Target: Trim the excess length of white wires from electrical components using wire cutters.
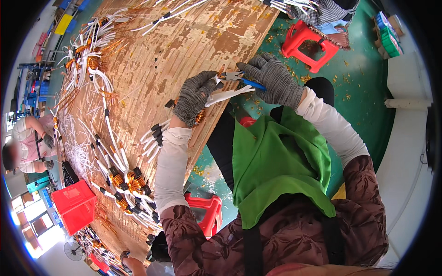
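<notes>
Both my hands wear grey knitted gloves. My left hand (pixel 195 97) is closed around a copper-wound coil (pixel 200 116), partly hidden under the palm, at the table's right edge. White sleeved leads (pixel 230 95) stick out from it toward the right, and a bare copper wire end (pixel 221 70) stands up beside my thumb. My right hand (pixel 276 80) grips pliers (pixel 248 82) with blue handles. The metal jaws (pixel 231 75) point left and lie at the white sleeve and wire by my left fingertips. Whether the jaws bite on the wire is too small to tell.
The worn wooden table (pixel 184 50) carries coils with white leads (pixel 131 181), a tangled bundle (pixel 90 55) and white offcuts (pixel 73 142). A red bin (pixel 75 207) stands at the lower left. Red stools (pixel 313 46) are nearby. A co-worker (pixel 30 138) sits at the far left.
</notes>
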The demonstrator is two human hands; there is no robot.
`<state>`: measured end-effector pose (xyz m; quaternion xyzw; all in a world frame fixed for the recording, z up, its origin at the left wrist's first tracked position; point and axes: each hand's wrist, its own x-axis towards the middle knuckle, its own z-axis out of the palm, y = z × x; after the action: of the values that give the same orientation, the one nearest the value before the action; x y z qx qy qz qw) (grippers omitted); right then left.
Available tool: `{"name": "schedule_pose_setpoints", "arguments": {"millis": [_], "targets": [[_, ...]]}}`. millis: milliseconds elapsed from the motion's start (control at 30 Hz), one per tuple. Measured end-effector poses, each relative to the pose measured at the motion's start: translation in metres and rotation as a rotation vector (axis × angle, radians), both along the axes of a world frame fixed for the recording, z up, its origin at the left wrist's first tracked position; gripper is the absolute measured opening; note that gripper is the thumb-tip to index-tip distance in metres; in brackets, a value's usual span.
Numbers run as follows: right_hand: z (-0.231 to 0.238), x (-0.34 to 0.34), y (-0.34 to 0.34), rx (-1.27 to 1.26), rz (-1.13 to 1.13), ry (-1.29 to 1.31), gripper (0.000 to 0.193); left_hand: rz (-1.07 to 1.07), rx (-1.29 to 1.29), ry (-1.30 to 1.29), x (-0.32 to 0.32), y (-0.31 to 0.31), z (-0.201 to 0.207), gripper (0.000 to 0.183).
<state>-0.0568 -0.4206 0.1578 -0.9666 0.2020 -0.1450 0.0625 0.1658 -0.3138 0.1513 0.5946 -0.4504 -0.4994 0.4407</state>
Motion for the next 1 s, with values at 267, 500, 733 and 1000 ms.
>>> {"name": "schedule_pose_setpoints", "arguments": {"millis": [267, 500, 733, 1000], "targets": [[0.003, 0.004, 0.002, 0.326, 0.041, 0.001, 0.063, 0.119, 0.026, 0.044, -0.006, 0.000, -0.003, 0.021], [0.000, 0.017, 0.036, -0.024, -0.209, 0.004, 0.058, 0.145, 0.034, 0.037, -0.007, -0.003, -0.002, 0.019], [-0.009, 0.029, 0.087, 2.061, -0.237, -0.712, 0.033, 0.269, -0.052, -0.082, -0.013, 0.000, -0.007, 0.016], [-0.010, 0.008, 0.075, 1.942, -0.243, -0.553, 0.022, 0.108, -0.061, -0.075, -0.013, 0.004, -0.007, 0.029]]}}
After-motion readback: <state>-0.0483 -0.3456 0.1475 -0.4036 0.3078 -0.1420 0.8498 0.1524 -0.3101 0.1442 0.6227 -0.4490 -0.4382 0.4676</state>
